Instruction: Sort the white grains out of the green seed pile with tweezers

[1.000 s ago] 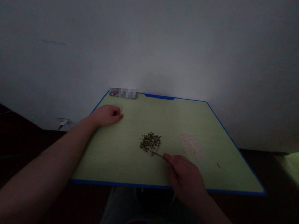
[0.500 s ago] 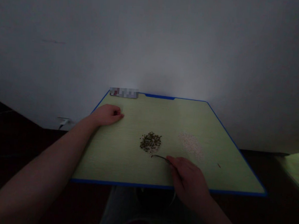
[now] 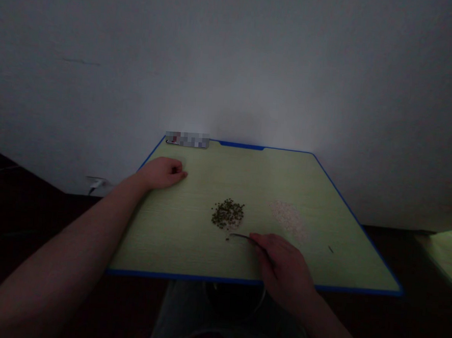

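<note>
A small heap of dark green beans (image 3: 227, 213) lies in the middle of a pale green desk (image 3: 191, 238) with a blue rim. To its right is a patch of white grains (image 3: 289, 217). My right hand (image 3: 283, 269) is closed round thin metal tweezers (image 3: 242, 237), whose tip rests just below the bean heap next to a single stray bean. My left hand (image 3: 162, 173) rests curled into a loose fist on the desk's far left part, with nothing visible in it.
A white wall stands right behind the desk. A blurred label (image 3: 187, 139) sits at the desk's back edge. One tiny dark speck (image 3: 331, 249) lies near the right side. A round dark container (image 3: 233, 297) shows below the desk's front edge, on my lap.
The tweezers' tip has drawn back from the heap's lower edge toward me by a small amount. My left hand has stayed still.
</note>
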A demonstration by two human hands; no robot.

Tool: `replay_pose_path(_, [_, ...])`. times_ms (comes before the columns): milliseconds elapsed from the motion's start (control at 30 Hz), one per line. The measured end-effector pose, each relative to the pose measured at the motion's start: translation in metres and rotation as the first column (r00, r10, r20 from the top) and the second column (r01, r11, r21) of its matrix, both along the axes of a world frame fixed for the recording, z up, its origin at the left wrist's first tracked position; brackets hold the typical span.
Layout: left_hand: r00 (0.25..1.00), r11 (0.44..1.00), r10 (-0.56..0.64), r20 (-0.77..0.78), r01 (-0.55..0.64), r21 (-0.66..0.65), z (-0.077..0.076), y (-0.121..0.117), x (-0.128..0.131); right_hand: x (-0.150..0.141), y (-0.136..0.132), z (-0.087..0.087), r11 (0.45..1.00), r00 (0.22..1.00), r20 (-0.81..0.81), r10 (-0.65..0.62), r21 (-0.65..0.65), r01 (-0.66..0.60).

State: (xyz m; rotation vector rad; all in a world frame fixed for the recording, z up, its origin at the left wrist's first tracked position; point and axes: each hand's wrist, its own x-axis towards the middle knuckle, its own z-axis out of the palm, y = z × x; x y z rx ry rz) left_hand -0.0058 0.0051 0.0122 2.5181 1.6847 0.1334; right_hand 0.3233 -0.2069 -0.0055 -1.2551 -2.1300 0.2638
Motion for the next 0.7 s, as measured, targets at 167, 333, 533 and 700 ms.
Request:
replay_pose_path(167, [0.999,1.000,-0.003,0.034,0.003,0.000,-0.0002,0.0003,0.0006,-0.0033,0.0002,0.0019,0.999,0.999,0.014,0.035,0.011,-0.036])
replay_pose_path(333, [0.999,1.000,-0.005,0.041,0.005,-0.011,0.0000,0.0005,0.0008,-0.0028,-0.0029,0.0053,0.999,0.999,-0.006,0.032,0.044,-0.032])
replay_pose_path(533, [1.000,1.000,-0.002,0.031,0.003,-0.008,-0.0013,0.0021,-0.0001,-0.0018,-0.0046,0.0035,1.000,1.000,0.008,0.028,-0.003,-0.028])
replay_pose_path(700, [0.999,1.000,-0.003,0.033,0.003,-0.003,-0.0006,0.0002,0.0004,-0.0042,0.0018,0.0021,0.999,1.000,0.007,-0.014,-0.034,0.014])
